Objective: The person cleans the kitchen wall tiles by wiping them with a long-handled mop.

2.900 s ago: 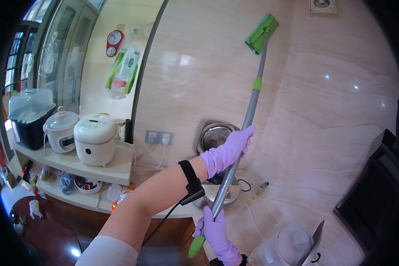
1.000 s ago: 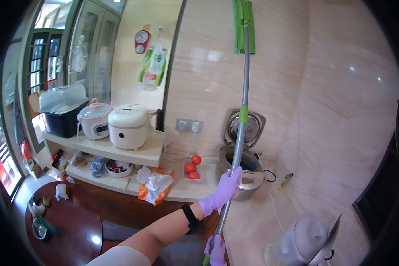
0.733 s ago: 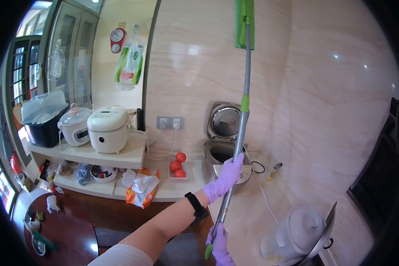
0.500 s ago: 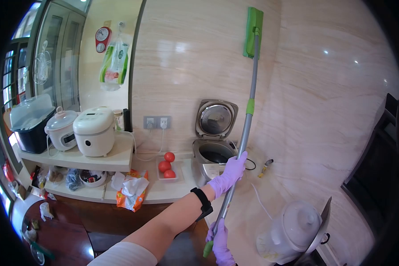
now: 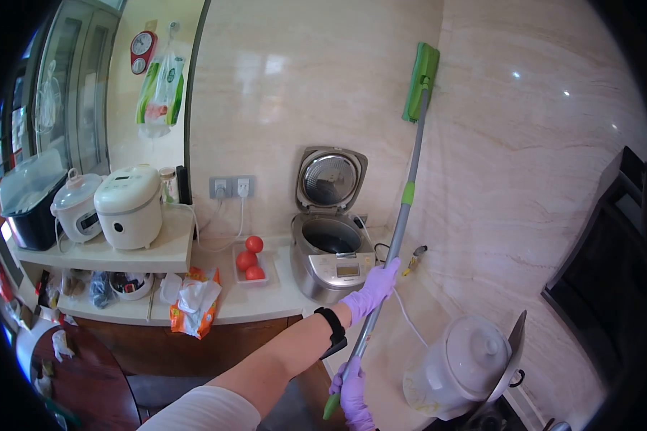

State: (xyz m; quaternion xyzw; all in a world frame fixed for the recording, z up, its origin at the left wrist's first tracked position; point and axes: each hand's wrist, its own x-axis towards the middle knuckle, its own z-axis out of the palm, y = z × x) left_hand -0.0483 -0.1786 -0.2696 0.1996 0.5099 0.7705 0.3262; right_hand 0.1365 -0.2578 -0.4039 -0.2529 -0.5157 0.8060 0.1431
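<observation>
A flat mop with a green head [image 5: 421, 82] and a grey pole [image 5: 401, 223] reaches up to the marble-patterned wall. Its head is against the wall by the corner, tilted. My left hand [image 5: 374, 287], in a purple glove, is wrapped round the middle of the pole. Lower down, my right hand [image 5: 352, 395], also gloved, grips the pole just above its green end [image 5: 331, 406]. Behind my left hand stands an open silver rice cooker [image 5: 329, 251] with its lid raised.
A white lidded pot [image 5: 474, 355] stands on the counter at right, a knife blade [image 5: 510, 359] beside it. Left are a tray with red round items [image 5: 250, 260], an orange wipes pack [image 5: 195, 305] and a white cooker [image 5: 129, 208]. A dark range hood [image 5: 604, 266] juts out at right.
The mop head has slid down and to the right along the wall, closer to the corner. Both hands keep their hold on the pole. The camera view has shifted slightly.
</observation>
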